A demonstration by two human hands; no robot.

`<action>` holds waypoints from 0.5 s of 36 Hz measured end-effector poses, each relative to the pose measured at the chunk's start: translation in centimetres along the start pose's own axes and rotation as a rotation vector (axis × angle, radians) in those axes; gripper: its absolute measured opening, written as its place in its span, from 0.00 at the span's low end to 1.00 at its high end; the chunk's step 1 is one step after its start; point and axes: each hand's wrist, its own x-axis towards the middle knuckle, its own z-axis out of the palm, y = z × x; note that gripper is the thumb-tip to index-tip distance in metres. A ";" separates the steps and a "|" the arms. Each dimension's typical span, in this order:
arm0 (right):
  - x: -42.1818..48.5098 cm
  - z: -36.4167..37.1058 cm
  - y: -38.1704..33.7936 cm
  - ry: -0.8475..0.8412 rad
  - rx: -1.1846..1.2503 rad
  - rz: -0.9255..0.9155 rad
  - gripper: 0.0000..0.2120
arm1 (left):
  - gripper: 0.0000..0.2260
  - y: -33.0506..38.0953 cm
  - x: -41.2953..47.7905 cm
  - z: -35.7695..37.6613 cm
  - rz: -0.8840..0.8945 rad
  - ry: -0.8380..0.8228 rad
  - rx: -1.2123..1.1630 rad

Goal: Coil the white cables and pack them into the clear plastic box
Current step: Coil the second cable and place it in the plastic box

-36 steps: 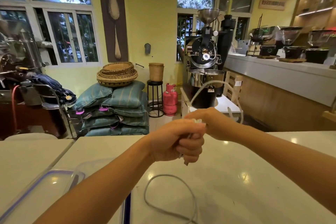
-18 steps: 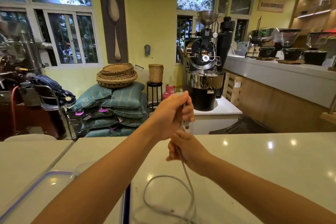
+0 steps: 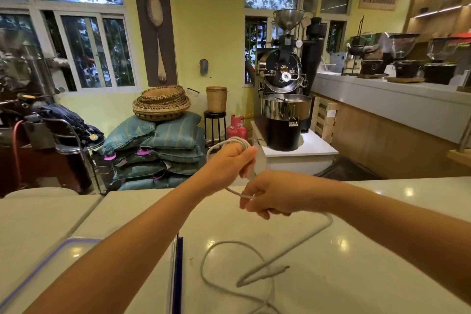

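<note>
White countertop (image 3: 356,250) in a coffee-roasting showroom; task is partway through one cable. White cable (image 3: 230,141): a few loops are gathered above the counter, bunched in the left hand (image 3: 226,163), fingers curled round the bundle. Right hand (image 3: 270,197) sits just below and beside it, pinching the run that leaves the coil. From there the free tail swings right, drops to the counter and lies in a loose open loop near the front edge, ending in a connector (image 3: 281,268). Can't tell whether the strands crossing down there are one cable or two.

Judgement: coil started, a good share of the length not yet wound, no tie or tuck visible on the bundle. Nothing packed as far as I can see. Clear plastic box (image 3: 47,261) with a blue rim is at lower left, partly behind the left forearm and apart from the cable; the part that shows holds no cable. Can't tell if that piece is the body or the lid.

Left to do: wind in the tail, secure it, drop it in the box, repeat for any other cables.

Behind the counter: black coffee roaster (image 3: 283,79), stacked green sacks (image 3: 163,150), red gas cylinder (image 3: 237,129).
</note>
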 end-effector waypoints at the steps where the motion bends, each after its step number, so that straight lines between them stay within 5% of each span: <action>1: -0.1 -0.4 -0.1 -0.024 -0.104 -0.002 0.12 | 0.18 0.0 -0.2 0.1 -0.009 -0.026 0.010; 10: -1.7 -5.4 0.7 -0.187 -0.375 0.057 0.10 | 0.16 -0.7 -1.9 0.0 -0.210 -0.394 0.045; 18: -1.9 -7.3 1.9 -0.063 -0.571 0.048 0.09 | 0.18 -0.5 -2.9 0.1 -0.206 -0.654 0.047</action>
